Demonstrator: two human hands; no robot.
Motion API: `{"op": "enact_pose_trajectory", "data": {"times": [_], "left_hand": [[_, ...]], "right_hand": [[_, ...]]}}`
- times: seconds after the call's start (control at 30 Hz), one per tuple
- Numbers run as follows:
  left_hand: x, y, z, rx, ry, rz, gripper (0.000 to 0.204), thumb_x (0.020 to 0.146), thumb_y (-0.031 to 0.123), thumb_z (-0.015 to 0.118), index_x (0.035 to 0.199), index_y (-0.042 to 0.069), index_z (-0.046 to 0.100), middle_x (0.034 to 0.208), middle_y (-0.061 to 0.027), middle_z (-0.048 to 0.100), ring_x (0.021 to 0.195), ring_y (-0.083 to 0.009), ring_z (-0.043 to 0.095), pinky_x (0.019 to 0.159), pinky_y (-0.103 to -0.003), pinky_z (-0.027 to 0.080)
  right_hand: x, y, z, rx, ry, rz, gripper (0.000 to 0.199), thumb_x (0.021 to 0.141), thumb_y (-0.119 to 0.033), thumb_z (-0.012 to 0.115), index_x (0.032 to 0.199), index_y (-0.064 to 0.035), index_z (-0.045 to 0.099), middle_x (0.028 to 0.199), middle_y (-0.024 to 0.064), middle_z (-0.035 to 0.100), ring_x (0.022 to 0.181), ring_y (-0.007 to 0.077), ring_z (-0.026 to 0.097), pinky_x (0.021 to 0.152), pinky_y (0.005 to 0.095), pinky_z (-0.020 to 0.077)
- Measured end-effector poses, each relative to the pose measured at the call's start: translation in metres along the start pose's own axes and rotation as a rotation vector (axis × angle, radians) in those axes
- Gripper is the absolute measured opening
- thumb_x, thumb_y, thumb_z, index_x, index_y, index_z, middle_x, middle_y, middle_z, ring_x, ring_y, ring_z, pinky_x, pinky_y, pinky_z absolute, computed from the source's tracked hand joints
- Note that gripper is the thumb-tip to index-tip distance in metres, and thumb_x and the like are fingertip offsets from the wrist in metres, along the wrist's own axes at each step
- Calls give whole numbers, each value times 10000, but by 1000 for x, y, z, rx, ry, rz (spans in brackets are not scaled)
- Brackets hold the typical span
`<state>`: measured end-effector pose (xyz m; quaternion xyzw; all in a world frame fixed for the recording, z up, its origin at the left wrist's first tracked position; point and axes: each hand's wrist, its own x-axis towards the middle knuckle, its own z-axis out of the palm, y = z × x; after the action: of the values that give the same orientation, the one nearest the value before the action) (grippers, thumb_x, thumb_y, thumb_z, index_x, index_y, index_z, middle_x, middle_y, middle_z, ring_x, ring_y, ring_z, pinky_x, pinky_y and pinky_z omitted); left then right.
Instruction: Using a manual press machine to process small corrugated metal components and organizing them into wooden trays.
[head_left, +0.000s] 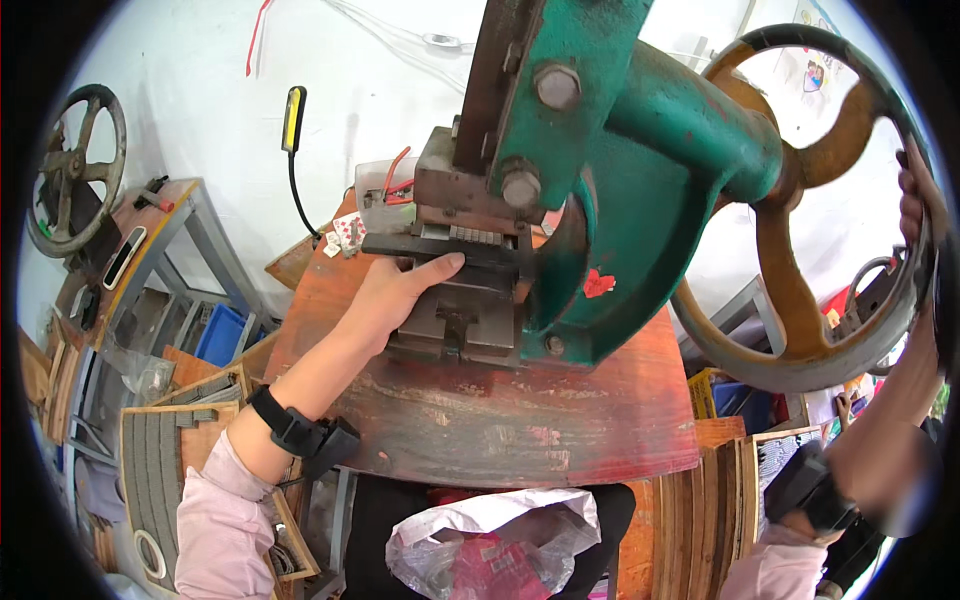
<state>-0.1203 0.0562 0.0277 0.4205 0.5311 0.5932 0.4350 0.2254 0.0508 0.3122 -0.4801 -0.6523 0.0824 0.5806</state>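
Observation:
A green hand press stands on a red-brown wooden table in front of me. My left hand grips a dark flat metal bar at the front of the press die, thumb on top and fingers partly hidden behind it. Just behind the bar, a row of small greyish metal pieces lies under the upper block. Below sits the slotted steel base. At the far right, my right hand is closed around the rim of the press's large handwheel.
A white plastic bag lies open on my lap. Wooden trays with grey strips stand at lower left, wooden slats at lower right. A work lamp rises behind the table, near a clear box with red-handled pliers.

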Motion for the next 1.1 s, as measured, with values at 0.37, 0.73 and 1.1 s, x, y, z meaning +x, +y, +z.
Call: {"op": "enact_pose_trajectory", "data": {"times": [0.37,0.73,1.1], "left_hand": [[5,-10,-2,-67,-24,44,452,798,270,720,1101,-48,611,1052,-106,652,938,-152,601,837,-287,457],[12,-27,1,559,508,115,1268,644,434,821,1365,-98,-77,1372,-312,198,1249,-367,337,1060,-410,270],[-64,-25,-64,615,175,499,399,698,290,789,950,20,636,909,-125,578,917,-286,532,799,-374,450]], "right_hand": [[-147,170,96,244,538,-271,220,885,-131,612,1034,6,525,771,39,540,650,101,518,612,227,424],[23,45,-20,-358,26,-59,248,835,-327,611,817,-117,481,538,-48,427,427,50,412,402,199,343],[68,32,10,-890,230,-270,626,850,-344,605,1335,-5,400,634,57,511,477,131,536,355,268,408]]}}
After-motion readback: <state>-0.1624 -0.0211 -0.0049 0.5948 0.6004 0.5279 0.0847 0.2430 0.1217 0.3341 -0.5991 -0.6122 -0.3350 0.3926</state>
